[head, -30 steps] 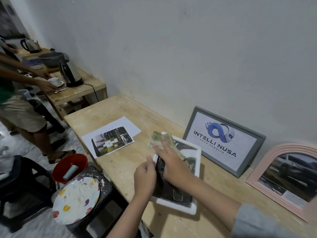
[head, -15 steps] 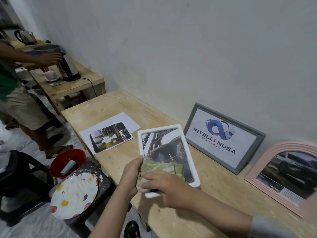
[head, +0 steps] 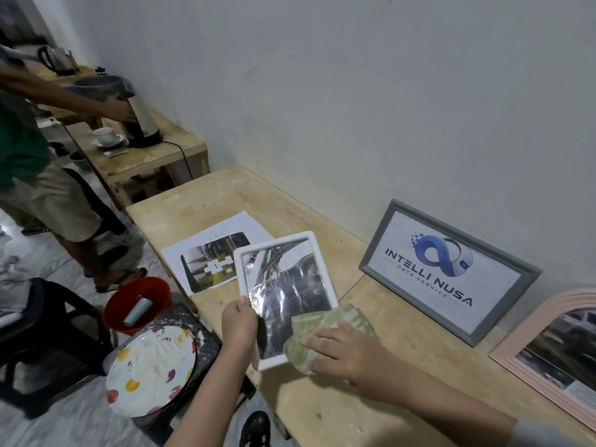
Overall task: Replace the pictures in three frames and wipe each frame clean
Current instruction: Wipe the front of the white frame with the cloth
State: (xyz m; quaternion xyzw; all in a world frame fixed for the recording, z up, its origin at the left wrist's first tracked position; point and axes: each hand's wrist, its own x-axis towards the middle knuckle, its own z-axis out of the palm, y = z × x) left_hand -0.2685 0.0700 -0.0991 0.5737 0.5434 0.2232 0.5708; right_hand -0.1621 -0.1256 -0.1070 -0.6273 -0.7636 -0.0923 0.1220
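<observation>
A white frame with a dark glossy picture is tilted up above the wooden table. My left hand grips the frame's lower left edge. My right hand presses a green cloth flat against the frame's lower right corner. A grey frame with a blue logo leans on the wall to the right. Further right leans a pink arched frame with a car picture. Loose printed pictures lie on the table behind the white frame.
Left of the table, a dark stool carries a spotted plate. A red bowl holds a small tube. Another person stands at a lower side table, touching a kettle beside a cup.
My right hand has slid the cloth from the frame's bottom edge to its lower right corner. The frame has tilted further left. The other person's hand has moved onto the kettle.
</observation>
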